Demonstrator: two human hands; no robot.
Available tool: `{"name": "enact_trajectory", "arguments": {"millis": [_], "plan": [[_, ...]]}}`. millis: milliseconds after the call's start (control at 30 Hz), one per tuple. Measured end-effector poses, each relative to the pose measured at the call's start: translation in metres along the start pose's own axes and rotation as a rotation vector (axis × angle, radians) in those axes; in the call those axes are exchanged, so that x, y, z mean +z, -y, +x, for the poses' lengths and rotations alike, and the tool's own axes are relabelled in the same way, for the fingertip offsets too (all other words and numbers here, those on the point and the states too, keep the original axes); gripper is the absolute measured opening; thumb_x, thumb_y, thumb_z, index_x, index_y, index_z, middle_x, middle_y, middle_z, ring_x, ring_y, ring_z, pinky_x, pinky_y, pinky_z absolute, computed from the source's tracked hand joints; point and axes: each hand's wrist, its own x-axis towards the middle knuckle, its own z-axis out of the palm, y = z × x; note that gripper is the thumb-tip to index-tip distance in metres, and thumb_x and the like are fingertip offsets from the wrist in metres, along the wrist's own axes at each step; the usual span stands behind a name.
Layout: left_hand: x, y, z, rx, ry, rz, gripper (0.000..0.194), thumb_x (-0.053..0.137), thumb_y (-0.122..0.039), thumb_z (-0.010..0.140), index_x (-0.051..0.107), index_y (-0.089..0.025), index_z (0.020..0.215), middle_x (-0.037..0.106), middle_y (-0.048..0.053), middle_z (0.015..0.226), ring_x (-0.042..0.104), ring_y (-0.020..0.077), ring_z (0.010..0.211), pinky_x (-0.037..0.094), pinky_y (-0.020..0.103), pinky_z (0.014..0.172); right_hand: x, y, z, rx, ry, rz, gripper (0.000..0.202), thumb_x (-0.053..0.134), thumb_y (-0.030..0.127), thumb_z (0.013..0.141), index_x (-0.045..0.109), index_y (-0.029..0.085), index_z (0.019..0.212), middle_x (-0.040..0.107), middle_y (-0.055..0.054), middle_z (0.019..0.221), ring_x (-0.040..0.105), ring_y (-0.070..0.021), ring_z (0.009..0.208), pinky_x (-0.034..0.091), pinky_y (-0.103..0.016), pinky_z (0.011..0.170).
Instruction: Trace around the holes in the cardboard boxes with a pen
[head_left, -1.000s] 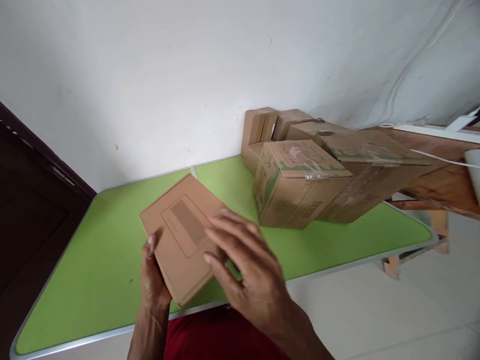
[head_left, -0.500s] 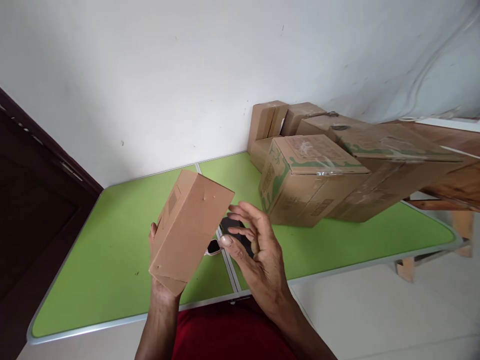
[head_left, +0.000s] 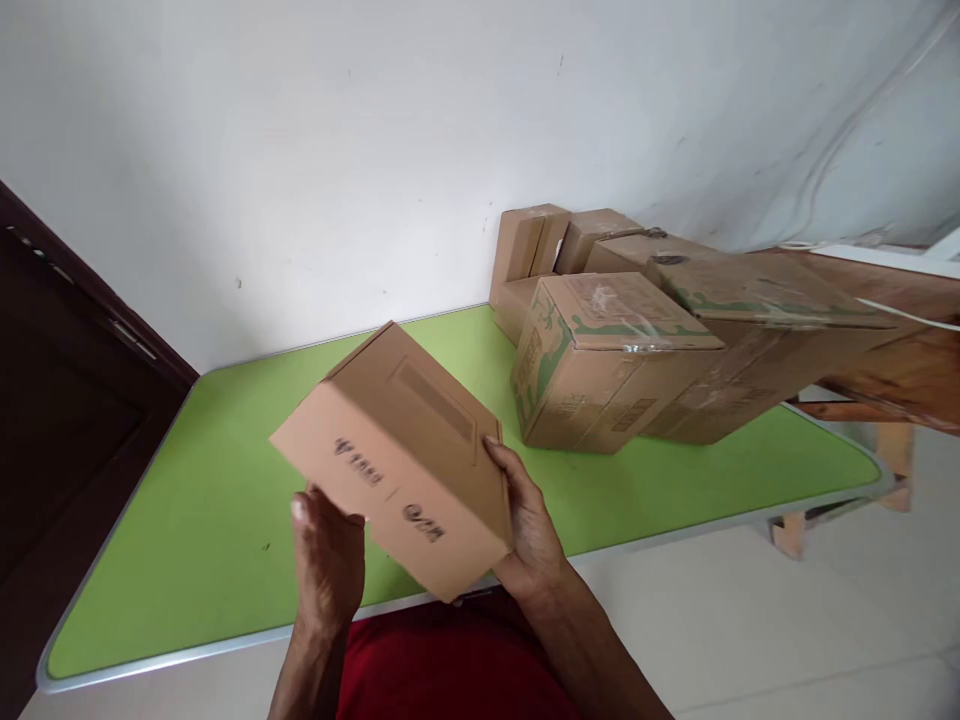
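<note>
A small brown cardboard box [head_left: 405,455] is held tilted above the green table [head_left: 202,520]. Printed black writing shows on its near side, and a rectangular panel marks its upper face. My right hand [head_left: 532,530] grips the right end, thumb over the top edge and fingers mostly hidden underneath. At the lower left side of the box is my left hand [head_left: 328,560], loosely open with its thumb apart; some of its fingers are hidden by the box, so contact is hard to make out.
Several larger taped cartons stand at the table's back right, the closest being a green-printed carton [head_left: 615,360]. Behind them rises a white wall [head_left: 337,180]. A dark door [head_left: 67,430] is on the left, and wooden furniture [head_left: 900,370] stands right.
The box has turned, bringing its printed side into view. My right hand has taken hold of its right end, while my left hand has loosened. The watch and dark item are now hidden.
</note>
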Motion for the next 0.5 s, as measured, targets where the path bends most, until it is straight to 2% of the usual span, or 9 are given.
{"name": "enact_trajectory", "arguments": {"millis": [67, 167, 267, 333, 500], "plan": [[0.000, -0.006, 0.002, 0.003, 0.087, 0.000, 0.071, 0.082, -0.093, 0.074, 0.085, -0.026, 0.097, 0.084, 0.007, 0.105, 0.076, 0.0244, 0.089, 0.065, 0.033, 0.074, -0.006, 0.003, 0.002, 0.021, -0.009, 0.029, 0.049, 0.075, 0.072, 0.093, 0.081, 0.025, 0.107, 0.088, -0.006, 0.088, 0.086, -0.0346, 0.088, 0.072, -0.054, 0.084], [0.002, -0.013, 0.006, 0.011, 0.159, 0.049, 0.078, 0.078, -0.091, 0.082, 0.087, -0.023, 0.119, 0.084, 0.010, 0.110, 0.079, 0.0247, 0.093, 0.067, 0.034, 0.081, -0.014, 0.009, 0.002, 0.031, -0.001, 0.033, 0.051, 0.075, 0.075, 0.093, 0.082, 0.025, 0.100, 0.089, -0.007, 0.092, 0.085, -0.0327, 0.084, 0.071, -0.051, 0.074], [0.001, -0.012, 0.009, 0.020, 0.105, 0.080, 0.068, 0.085, -0.082, 0.083, 0.088, -0.021, 0.114, 0.083, 0.009, 0.103, 0.079, 0.0232, 0.090, 0.065, 0.031, 0.077, -0.019, 0.012, 0.001, 0.044, 0.079, -0.021, 0.057, 0.070, 0.080, 0.093, 0.083, 0.024, 0.101, 0.089, -0.011, 0.102, 0.085, -0.0302, 0.080, 0.070, -0.046, 0.068], [-0.002, -0.009, 0.009, 0.028, 0.110, 0.082, 0.065, 0.085, -0.079, 0.085, 0.087, -0.020, 0.113, 0.083, 0.009, 0.102, 0.078, 0.0228, 0.088, 0.065, 0.031, 0.076, -0.020, 0.011, 0.000, 0.048, 0.096, -0.045, 0.060, 0.067, 0.080, 0.096, 0.084, 0.024, 0.105, 0.089, -0.012, 0.106, 0.084, -0.0298, 0.078, 0.070, -0.047, 0.069], [-0.008, -0.004, 0.013, 0.098, 0.152, 0.090, 0.057, 0.078, -0.073, 0.096, 0.085, -0.020, 0.115, 0.083, 0.009, 0.105, 0.077, 0.0233, 0.091, 0.062, 0.031, 0.080, -0.024, 0.007, -0.001, 0.031, -0.092, 0.038, 0.051, 0.082, 0.071, 0.087, 0.083, 0.027, 0.112, 0.089, -0.007, 0.100, 0.085, -0.0344, 0.092, 0.072, -0.052, 0.082]]}}
